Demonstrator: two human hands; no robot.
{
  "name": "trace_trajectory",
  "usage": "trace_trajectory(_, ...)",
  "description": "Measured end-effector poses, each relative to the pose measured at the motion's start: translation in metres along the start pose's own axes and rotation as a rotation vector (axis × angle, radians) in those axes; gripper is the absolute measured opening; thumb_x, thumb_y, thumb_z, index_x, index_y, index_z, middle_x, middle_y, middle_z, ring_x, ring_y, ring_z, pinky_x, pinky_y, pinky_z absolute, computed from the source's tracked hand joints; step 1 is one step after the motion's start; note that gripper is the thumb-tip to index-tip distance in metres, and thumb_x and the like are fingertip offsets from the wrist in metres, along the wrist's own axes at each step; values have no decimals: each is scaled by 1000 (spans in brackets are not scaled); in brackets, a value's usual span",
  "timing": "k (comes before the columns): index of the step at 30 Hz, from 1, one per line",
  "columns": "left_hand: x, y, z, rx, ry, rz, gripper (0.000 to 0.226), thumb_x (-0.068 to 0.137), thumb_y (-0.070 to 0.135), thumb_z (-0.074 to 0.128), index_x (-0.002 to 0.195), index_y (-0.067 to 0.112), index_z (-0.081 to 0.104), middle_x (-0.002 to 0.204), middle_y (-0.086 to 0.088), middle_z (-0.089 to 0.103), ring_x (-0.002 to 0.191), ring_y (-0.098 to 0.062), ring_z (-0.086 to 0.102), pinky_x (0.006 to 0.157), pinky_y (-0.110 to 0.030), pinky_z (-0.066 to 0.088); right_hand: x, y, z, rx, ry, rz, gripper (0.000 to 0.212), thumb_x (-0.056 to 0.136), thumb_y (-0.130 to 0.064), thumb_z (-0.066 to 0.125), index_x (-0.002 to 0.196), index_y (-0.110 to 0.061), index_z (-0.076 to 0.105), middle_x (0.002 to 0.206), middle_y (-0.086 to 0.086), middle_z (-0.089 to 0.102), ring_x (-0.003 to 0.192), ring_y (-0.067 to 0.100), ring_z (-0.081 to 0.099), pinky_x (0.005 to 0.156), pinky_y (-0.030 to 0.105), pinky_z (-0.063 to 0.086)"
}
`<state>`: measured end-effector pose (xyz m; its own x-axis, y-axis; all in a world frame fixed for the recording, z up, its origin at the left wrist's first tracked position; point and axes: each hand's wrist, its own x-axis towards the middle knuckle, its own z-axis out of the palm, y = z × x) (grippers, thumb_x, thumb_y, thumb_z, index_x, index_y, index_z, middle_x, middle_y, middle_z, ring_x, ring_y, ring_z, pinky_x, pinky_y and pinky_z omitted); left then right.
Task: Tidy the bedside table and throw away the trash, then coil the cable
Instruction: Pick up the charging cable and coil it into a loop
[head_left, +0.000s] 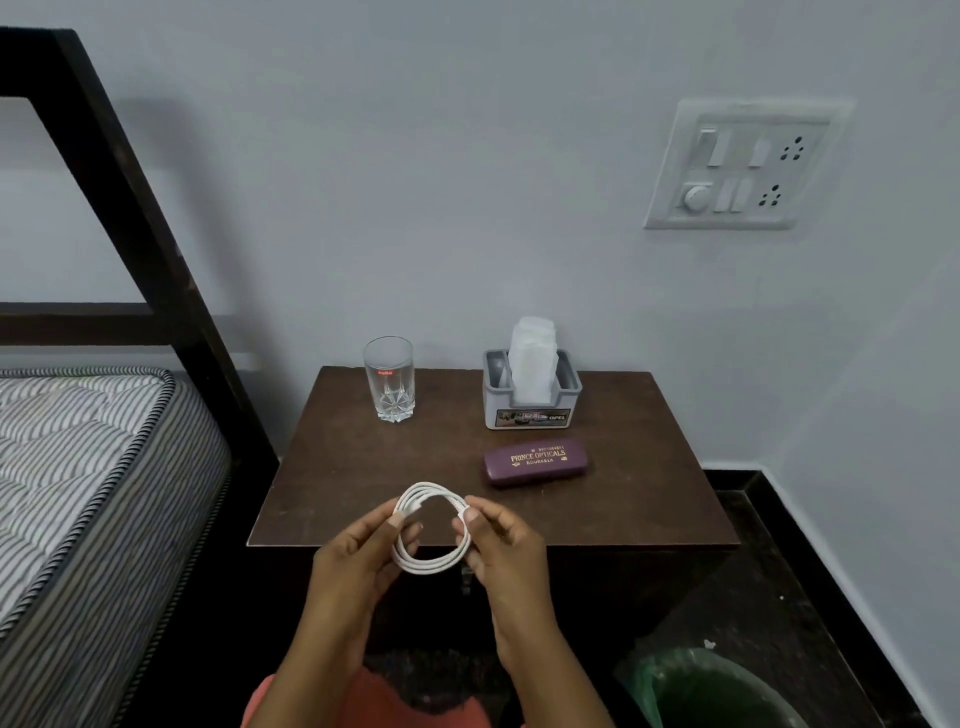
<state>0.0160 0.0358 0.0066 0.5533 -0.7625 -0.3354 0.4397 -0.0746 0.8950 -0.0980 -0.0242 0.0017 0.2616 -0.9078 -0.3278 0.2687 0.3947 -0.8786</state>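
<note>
Both hands share the grip on a white cable (427, 566), wound into a small round coil of several loops. The left hand (358, 556) pinches the coil's left side between thumb and fingers, and the right hand (506, 545) pinches its right side the same way. The coil is held in the air over the front edge of a dark brown wooden tabletop (363, 467), its opening facing the camera.

At the back of the tabletop stand a clear drinking glass (388, 382) on the left and a grey tissue holder (532, 402) on the right, with white tissues sticking up. A purple spectacle case (537, 461) lies just in front of the holder.

A bed with a striped mattress (78, 467) is on the left. A bin with a green liner (711, 691) sits on the dark floor at lower right. A switchboard (743, 166) is fixed to the wall above.
</note>
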Motion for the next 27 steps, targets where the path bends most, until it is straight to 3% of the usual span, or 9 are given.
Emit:
trace_trajectory(5, 46, 7, -19, 87, 56, 2, 14, 88, 2, 56, 90, 11, 66, 65, 3, 74, 62, -4, 70, 54, -15, 56, 43, 12, 26, -186, 22, -10, 14, 81, -4, 66, 89, -16, 70, 87, 6, 73, 78, 11, 67, 76, 25, 53)
trace_trajectory(9, 93, 9, -30, 199, 147, -28, 9, 85, -2, 59, 88, 3, 66, 60, -3, 70, 48, -7, 65, 46, -17, 53, 86, 27, 50, -299, 64, 24, 16, 80, -3, 67, 96, -4, 70, 74, 3, 68, 65, 7, 61, 60, 15, 50)
trace_trajectory(11, 120, 6, -37, 311, 203, -5, 9, 82, 3, 65, 89, 2, 70, 69, -8, 71, 56, -13, 65, 56, -23, 57, 105, 34, 58, -345, 80, 39, 17, 80, -2, 67, 97, -1, 69, 70, 0, 66, 65, 11, 60, 63, 21, 51)
trace_trajectory(13, 142, 2, -44, 446, 232, 26, 8, 77, 12, 72, 84, 14, 76, 71, -5, 74, 67, -19, 65, 76, -39, 58, 122, 41, 64, -391, 87, 46, 17, 80, -1, 67, 97, 2, 69, 66, -2, 64, 68, 16, 60, 68, 29, 53)
trace_trajectory(15, 158, 0, -46, 531, 243, 35, 9, 75, 16, 74, 74, 25, 75, 68, 1, 74, 72, -21, 68, 84, -44, 55, 135, 49, 68, -433, 109, 26, 17, 80, -1, 67, 96, 3, 70, 66, 0, 65, 72, 19, 62, 78, 38, 56)
trace_trajectory(18, 172, 1, -39, 610, 256, 94, 8, 76, 20, 74, 81, 25, 76, 82, -4, 76, 85, -22, 70, 87, -43, 54, 148, 58, 72, -477, 171, -14, 17, 78, -5, 70, 94, -1, 72, 77, 9, 71, 75, 20, 68, 82, 41, 57)
trace_trajectory(23, 181, -2, -27, 740, 246, 175, 19, 78, 21, 72, 96, 15, 76, 91, -5, 76, 83, -12, 65, 81, -26, 47, 154, 56, 69, -637, 242, -116, 17, 81, -12, 68, 95, -4, 73, 90, 12, 74, 76, 16, 65, 72, 23, 49)
trace_trajectory(27, 175, 0, -21, 879, 276, 210, 25, 78, 22, 72, 101, 14, 74, 101, -9, 74, 94, -18, 65, 81, -23, 42, 146, 51, 65, -781, 163, -210, 24, 80, -16, 69, 101, -4, 70, 100, 13, 67, 87, 26, 66, 84, 34, 51)
